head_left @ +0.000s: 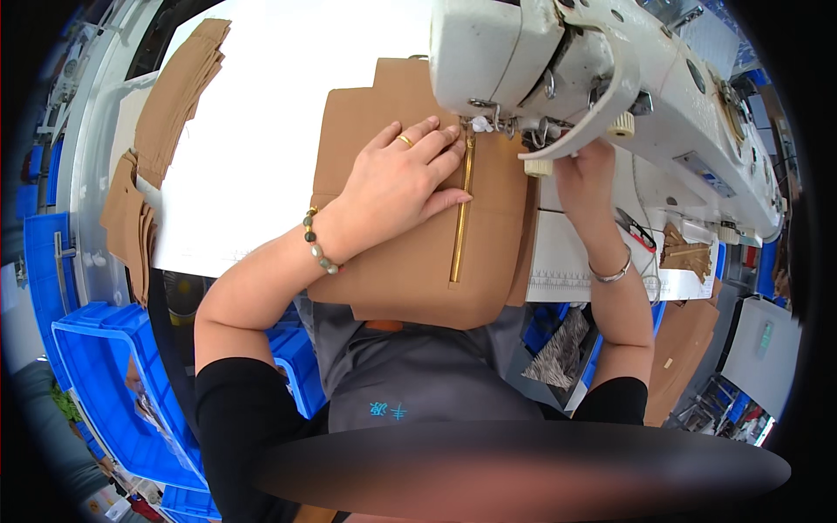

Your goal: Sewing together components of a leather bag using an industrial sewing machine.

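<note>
1. Nearest us, a dark, blurred shape (523, 462) spans the lower edge; we cannot tell what it is. Beyond it lies our grey apron (418, 370).
2. Our brown panel (384, 270) lies on the white table (253, 131), its upper right part beneath the sewing machine (680, 131) and its lower edge reaching over the apron. A gold zip (461, 231) runs down it.
3. Our left hand (397, 179) lies palm down on the panel, fingers unclenched and gripping nothing; its thumb touches the zip, and its fingertips rest just beside the needle area.
4. Our right hand (586, 174) is raised at the machine's head. Its fingertips are hidden, so we cannot tell whether it grasps anything.
5. We judge the panel light and pliable, like thin leather: smooth enough to slide, firm enough to lie flat. The zip probably makes a stiffer strip.
6. We would steady it with a broad palm left of the zip, and pinch the lower corners gently, since hard bending might crease it.
</note>
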Demonstrator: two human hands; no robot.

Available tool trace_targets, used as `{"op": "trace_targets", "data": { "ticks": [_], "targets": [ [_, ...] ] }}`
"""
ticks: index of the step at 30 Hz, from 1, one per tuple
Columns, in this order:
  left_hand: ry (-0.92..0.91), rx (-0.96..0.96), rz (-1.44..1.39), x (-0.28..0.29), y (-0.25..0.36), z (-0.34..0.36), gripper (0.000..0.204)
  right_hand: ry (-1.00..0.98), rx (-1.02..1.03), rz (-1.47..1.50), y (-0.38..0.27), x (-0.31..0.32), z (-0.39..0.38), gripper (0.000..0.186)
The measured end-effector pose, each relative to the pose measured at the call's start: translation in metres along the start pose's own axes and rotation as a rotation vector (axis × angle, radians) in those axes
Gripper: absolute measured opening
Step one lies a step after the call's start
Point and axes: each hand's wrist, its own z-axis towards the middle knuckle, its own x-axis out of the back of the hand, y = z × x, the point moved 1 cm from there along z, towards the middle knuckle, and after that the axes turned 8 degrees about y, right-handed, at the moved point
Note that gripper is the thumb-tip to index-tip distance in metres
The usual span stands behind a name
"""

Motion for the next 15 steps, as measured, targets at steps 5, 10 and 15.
{"op": "trace_targets", "data": {
  "ticks": [5, 10, 15],
  "targets": [
    [0.02, -0.016, 0.001, 0.0, 0.002, -0.003, 0.05, -0.223, 0.466, -0.156, -0.004, -0.028, -0.022, 0.021],
    [0.071, -0.08, -0.016, 0.001, 0.005, -0.006, 0.04, -0.189, 0.529, -0.25, -0.001, -0.034, -0.026, 0.029],
    [0.079, -0.088, -0.017, 0.002, 0.006, -0.005, 0.038, -0.209, 0.456, -0.309, 0.003, -0.033, -0.024, 0.028]
  ]
}}
